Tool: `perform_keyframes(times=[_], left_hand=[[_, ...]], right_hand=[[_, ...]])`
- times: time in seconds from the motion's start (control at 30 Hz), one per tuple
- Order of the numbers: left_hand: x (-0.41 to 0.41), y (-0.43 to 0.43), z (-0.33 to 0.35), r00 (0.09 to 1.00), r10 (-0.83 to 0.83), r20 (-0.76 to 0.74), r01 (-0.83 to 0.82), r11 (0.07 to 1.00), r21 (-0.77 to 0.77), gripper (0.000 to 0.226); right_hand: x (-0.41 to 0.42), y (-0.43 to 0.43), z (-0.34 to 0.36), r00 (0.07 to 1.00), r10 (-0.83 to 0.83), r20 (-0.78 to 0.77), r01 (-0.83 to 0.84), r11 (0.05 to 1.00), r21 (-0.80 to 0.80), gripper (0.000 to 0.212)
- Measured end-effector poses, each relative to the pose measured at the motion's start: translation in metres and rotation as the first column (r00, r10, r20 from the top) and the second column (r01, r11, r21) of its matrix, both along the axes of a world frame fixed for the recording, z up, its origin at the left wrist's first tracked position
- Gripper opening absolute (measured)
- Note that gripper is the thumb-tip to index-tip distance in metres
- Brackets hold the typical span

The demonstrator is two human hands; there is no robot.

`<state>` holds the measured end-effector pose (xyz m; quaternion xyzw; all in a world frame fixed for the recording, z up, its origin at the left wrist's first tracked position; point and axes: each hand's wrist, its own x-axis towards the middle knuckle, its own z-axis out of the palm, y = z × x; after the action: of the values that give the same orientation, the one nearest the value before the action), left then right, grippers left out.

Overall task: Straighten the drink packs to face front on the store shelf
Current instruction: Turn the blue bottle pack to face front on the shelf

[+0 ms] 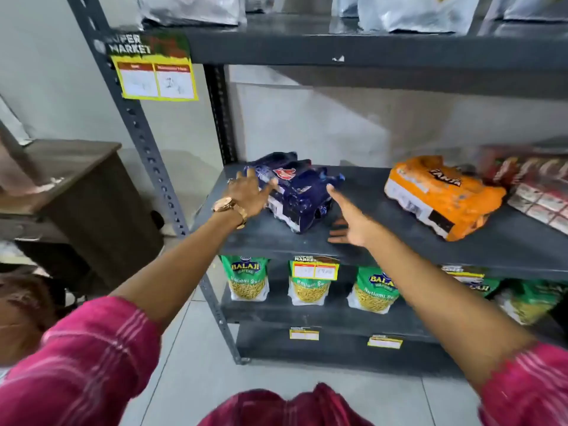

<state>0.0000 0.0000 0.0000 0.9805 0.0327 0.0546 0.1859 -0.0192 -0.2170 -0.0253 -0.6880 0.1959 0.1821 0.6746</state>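
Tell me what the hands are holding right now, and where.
Nothing is gripped. The left hand lies open against the blue pack's left end; the right hand is open, one fingertip at its right side.

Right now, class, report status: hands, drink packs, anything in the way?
Left hand open, touching blue pack. Right hand open beside it. Blue pack and orange pack both lying skewed. Nothing blocking.
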Motion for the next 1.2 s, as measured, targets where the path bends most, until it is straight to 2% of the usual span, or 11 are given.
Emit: perform_keyframes(times=[0.1,0.17,0.33,0.5,0.63,0.73,0.83,0.93,1.0,1.1,1.2], left_hand=[[0.037,-0.010,0.000,0.995,0.038,0.088,-0.046,0.995,0.090,0.055],[0.067,-0.020,0.004,0.996,0.016,0.084,-0.026,0.993,0.119,0.052],[0.116,-0.031,0.002,0.986,0.123,-0.111,-0.123,0.992,0.002,0.061],[0.122,-0.025,-0.011,0.985,0.174,0.014,-0.171,0.979,-0.109,0.065],[0.111,-0.012,-0.035,0.961,0.208,0.183,-0.107,0.889,-0.446,0.053],[0.106,-0.007,-0.048,0.959,0.188,0.210,0.002,0.741,-0.671,0.041],[0.105,-0.001,-0.048,0.972,0.149,0.184,0.000,0.775,-0.632,0.041],[0.108,0.004,-0.027,0.989,0.111,0.097,-0.053,0.883,-0.466,0.034],[0.111,0.004,0.002,0.994,0.105,-0.010,-0.101,0.921,-0.376,0.059],[0.109,-0.016,0.049,0.958,-0.058,-0.281,-0.104,0.842,-0.529,0.100],[0.117,-0.041,0.072,0.925,-0.228,-0.304,0.059,0.877,-0.478,0.095]], right_hand=[[0.014,0.021,0.001,0.999,-0.039,0.019,0.039,0.999,-0.003,0.083],[0.028,0.027,-0.003,0.988,-0.123,0.094,0.122,0.992,0.019,0.063],[0.045,0.019,-0.008,0.987,-0.115,0.109,0.107,0.991,0.077,0.047],[0.043,0.027,-0.020,0.933,-0.239,0.268,0.200,0.966,0.165,0.035],[0.042,0.036,-0.033,0.785,-0.277,0.555,0.306,0.951,0.042,0.075],[0.032,0.035,-0.032,0.648,-0.100,0.755,0.329,0.931,-0.158,0.109],[0.029,0.032,-0.037,0.572,0.059,0.818,0.311,0.907,-0.283,0.118],[0.029,0.034,-0.039,0.571,0.044,0.820,0.301,0.918,-0.259,0.118],[0.030,0.036,-0.038,0.624,-0.019,0.781,0.257,0.949,-0.182,0.121],[0.028,0.046,-0.042,0.673,-0.119,0.730,0.306,0.943,-0.129,0.123],[0.014,0.081,-0.051,0.663,-0.185,0.726,0.392,0.911,-0.126,0.125]])
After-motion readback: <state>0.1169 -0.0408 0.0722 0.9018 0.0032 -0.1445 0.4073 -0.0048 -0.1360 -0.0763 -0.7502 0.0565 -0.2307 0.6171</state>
